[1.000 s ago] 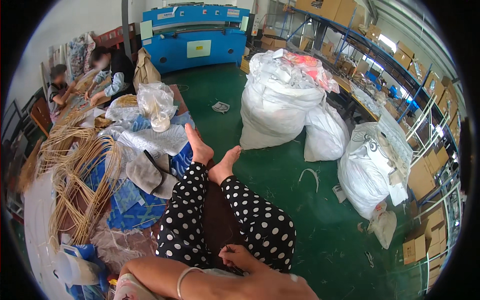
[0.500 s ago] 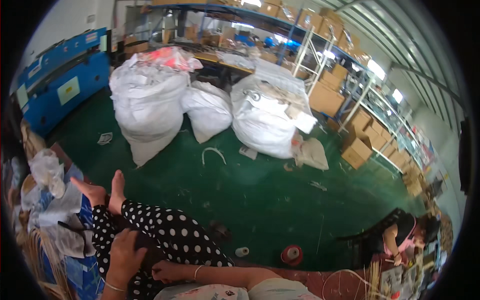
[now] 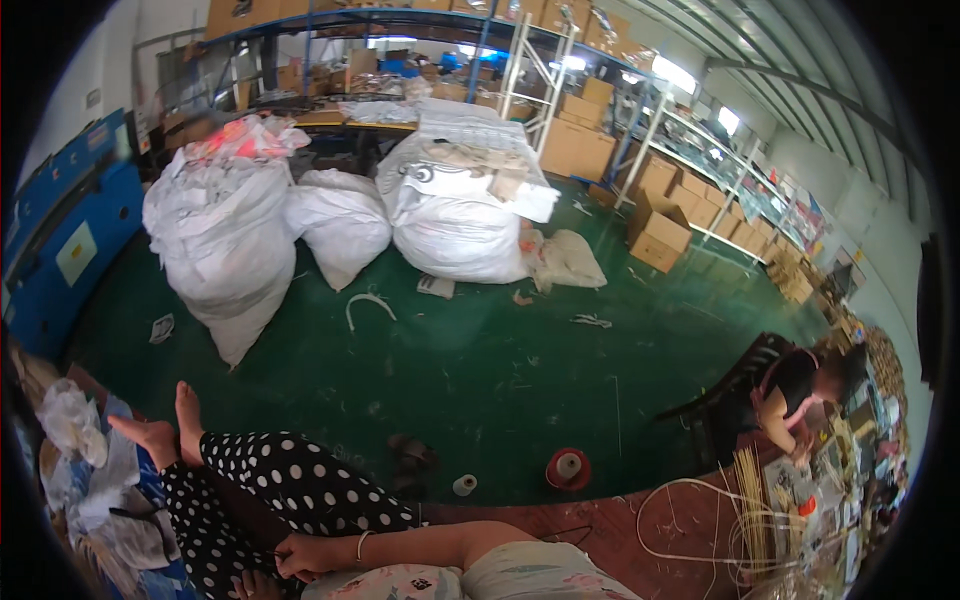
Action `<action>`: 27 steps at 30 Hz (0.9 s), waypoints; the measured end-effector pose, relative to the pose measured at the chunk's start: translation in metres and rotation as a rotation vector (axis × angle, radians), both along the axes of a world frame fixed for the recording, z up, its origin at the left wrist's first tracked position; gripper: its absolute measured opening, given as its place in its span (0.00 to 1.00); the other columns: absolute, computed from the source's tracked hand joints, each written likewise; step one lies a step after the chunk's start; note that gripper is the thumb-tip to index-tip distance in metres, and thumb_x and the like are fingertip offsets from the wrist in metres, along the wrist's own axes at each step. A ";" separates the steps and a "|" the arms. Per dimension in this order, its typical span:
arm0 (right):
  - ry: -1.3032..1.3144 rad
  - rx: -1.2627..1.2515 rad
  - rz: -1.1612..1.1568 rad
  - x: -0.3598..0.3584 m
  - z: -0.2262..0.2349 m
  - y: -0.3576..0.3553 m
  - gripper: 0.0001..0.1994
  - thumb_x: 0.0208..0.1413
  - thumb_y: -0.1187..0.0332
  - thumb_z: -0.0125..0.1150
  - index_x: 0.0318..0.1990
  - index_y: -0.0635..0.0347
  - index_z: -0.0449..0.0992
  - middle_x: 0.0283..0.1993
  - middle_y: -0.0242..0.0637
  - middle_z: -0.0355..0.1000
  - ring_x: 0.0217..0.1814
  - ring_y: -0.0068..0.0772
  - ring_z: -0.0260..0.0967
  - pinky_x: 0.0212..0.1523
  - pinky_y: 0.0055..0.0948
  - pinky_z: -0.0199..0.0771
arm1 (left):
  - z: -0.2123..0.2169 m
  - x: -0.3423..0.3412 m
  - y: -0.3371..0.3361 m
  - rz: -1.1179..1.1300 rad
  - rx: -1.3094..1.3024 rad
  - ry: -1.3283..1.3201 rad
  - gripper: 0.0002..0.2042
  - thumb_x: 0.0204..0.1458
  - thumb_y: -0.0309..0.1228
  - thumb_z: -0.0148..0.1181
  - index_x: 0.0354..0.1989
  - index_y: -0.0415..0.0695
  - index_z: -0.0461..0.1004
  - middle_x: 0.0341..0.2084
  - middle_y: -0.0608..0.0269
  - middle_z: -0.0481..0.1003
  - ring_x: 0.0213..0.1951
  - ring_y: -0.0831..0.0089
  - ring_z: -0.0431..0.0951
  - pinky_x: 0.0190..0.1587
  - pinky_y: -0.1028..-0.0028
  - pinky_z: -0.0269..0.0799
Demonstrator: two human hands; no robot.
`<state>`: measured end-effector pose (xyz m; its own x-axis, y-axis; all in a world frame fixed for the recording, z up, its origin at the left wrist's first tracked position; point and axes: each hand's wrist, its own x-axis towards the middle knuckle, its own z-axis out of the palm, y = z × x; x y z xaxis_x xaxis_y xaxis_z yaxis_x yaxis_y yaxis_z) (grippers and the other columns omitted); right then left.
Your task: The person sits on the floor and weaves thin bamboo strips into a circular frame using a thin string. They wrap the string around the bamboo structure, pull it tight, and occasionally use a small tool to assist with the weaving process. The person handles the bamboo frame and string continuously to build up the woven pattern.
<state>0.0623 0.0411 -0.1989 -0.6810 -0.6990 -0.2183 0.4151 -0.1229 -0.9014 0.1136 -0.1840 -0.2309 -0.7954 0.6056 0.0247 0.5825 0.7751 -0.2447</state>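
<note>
My right hand [image 3: 301,556] rests over my lap, its fingers curled closed. A thin dark sliver shows by the fingertips, too small to name. Below it, at the lower edge, part of my left hand [image 3: 258,585] lies against the polka-dot trousers [image 3: 300,475], fingers a little apart and nothing seen in them. My legs stretch to the left, with bare feet [image 3: 188,415] at their end. Beside my right forearm, a dark thin loop [image 3: 575,530] lies on the reddish-brown surface.
A white spool [image 3: 465,485] and a red-based spool [image 3: 569,468] stand ahead. Large white sacks [image 3: 225,235] sit on the green floor, near a blue machine [image 3: 80,230]. At right, a person [image 3: 790,400] sits by long pale strips [image 3: 750,510]. Cartons [image 3: 660,235] stand by the shelves.
The view has swung right and slightly down, shifting the sacks left. My left hand has dropped toward the lower edge, away from my knee. My right hand stays over my lap.
</note>
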 end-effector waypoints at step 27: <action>0.105 0.079 -0.470 0.014 0.022 0.077 0.09 0.49 0.64 0.52 0.27 0.60 0.69 0.11 0.28 0.59 0.10 0.18 0.54 0.10 0.20 0.50 | 0.092 -0.242 0.076 0.262 0.032 1.086 0.19 0.50 0.44 0.50 0.42 0.40 0.69 0.42 0.51 0.66 0.45 0.50 0.65 0.48 0.51 0.59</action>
<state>0.0767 0.1180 -0.1772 -0.9401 -0.2946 -0.1715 0.2374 -0.2050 -0.9495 -0.1284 -0.1083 -0.1386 -0.4450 0.4092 0.7966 -0.1104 0.8577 -0.5022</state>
